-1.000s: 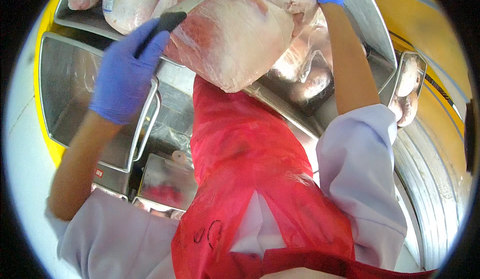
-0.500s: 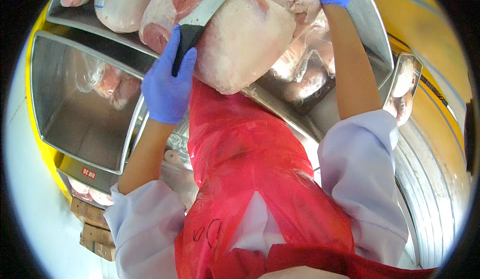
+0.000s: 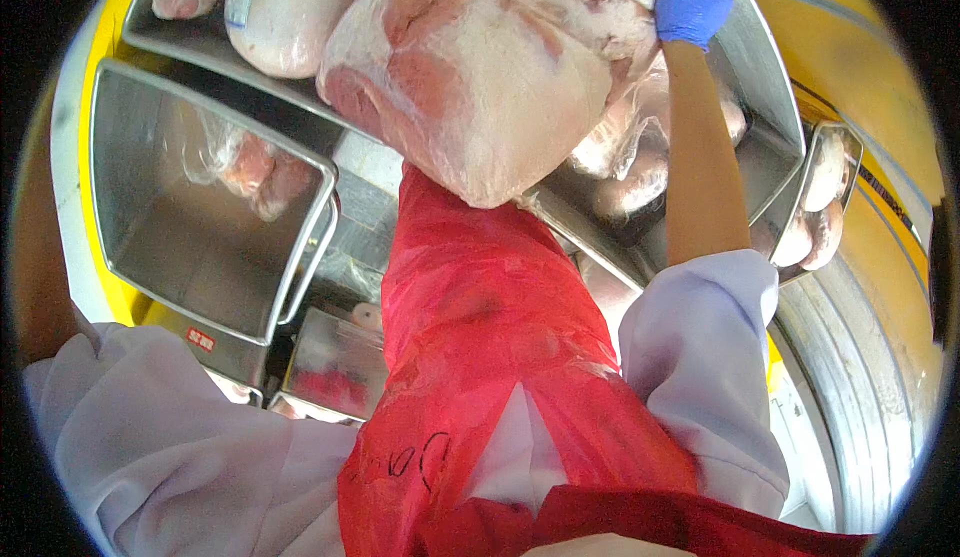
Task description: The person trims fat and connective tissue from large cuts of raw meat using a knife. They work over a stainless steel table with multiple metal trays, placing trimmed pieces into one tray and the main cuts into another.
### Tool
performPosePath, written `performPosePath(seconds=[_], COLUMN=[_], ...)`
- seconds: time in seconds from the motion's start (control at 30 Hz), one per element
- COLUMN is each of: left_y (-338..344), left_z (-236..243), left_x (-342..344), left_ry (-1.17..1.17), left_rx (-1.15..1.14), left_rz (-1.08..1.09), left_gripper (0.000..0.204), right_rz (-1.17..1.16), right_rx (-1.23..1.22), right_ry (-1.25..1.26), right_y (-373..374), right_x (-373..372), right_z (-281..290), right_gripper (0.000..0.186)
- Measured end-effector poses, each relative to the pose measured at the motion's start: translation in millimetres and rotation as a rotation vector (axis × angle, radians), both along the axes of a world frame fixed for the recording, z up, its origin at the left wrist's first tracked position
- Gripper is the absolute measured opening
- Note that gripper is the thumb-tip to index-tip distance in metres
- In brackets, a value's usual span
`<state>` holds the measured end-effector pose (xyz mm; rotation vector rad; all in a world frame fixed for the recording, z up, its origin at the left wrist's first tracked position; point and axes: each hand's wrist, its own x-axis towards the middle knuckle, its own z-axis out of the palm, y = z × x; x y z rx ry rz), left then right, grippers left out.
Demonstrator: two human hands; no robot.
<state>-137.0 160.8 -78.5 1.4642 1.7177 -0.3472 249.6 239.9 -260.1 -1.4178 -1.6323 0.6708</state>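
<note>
Exiting left of the meat joint (image 3: 490, 87), my left hand left my right hand (image 3: 693, 3) alone; neither grip was discernible.

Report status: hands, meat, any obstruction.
Left hand out of view. Gloved right hand beside big meat piece, grip unclear. Meat overlaps near edge of metal tray. Wrapped pieces close right.

A: Marked items?
B: Three. One: red label (image 3: 201, 340), pale characters, on the outer wall of a steel tub (image 3: 238, 362). Two: black handwriting (image 3: 405, 464), large, on the red apron (image 3: 490, 287). Three: blue-and-white label (image 3: 239, 2) on a pale piece of meat (image 3: 285, 32).
A: Third item's print?
B: Too small to read.
</note>
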Motion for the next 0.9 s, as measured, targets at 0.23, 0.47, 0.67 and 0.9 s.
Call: performPosePath(seconds=[0.23,0.47,0.67,0.9], left_y=[9,-11,-125,-176], left_z=[-31,-52,-9,-24], left_x=[-32,-56,30,87], left_ry=[-0.100,-0.203,-0.159,-0.369], left_rx=[-0.031,0.074,0.342,0.512], left_rz=[-0.016,0.063,0.269,0.422], left_gripper=[0.034,0.034,0.033,0.034], right_rz=[0.028,0.007,0.064,0.028], right_rx=[0.066,0.063,0.190,0.162], right_ry=[-0.137,-0.098,-0.311,-0.236], right_y=[1,1,6,9], right_x=[11,10,24,7], right_z=[-5,-4,-14,-13], right_gripper=[0.023,0.028,0.025,0.023])
